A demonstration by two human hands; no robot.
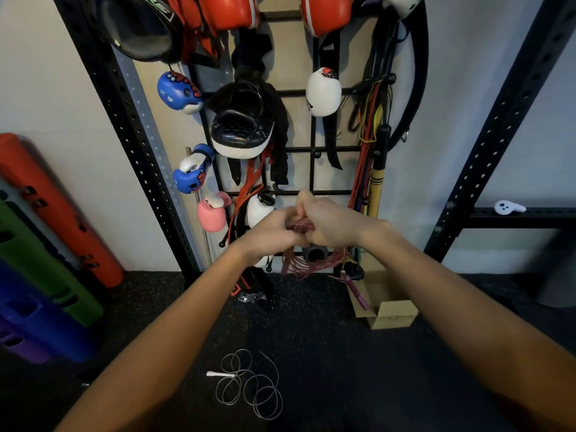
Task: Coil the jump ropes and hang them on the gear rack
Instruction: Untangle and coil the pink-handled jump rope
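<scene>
Left hand (270,229): fingers curled around the red jump rope (307,260) coil, in front of the gear rack (311,169).
Right hand (327,221): gripping the same coil.
Grey jump rope (249,388): loose on floor below the gear rack.

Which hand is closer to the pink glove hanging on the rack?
Left. The left hand is just right of the pink glove; the right hand is beyond it, farther right, both gripping the red rope.

Bare forearms (174,322); left hand (270,229) and right hand (332,222) bare too.
</scene>
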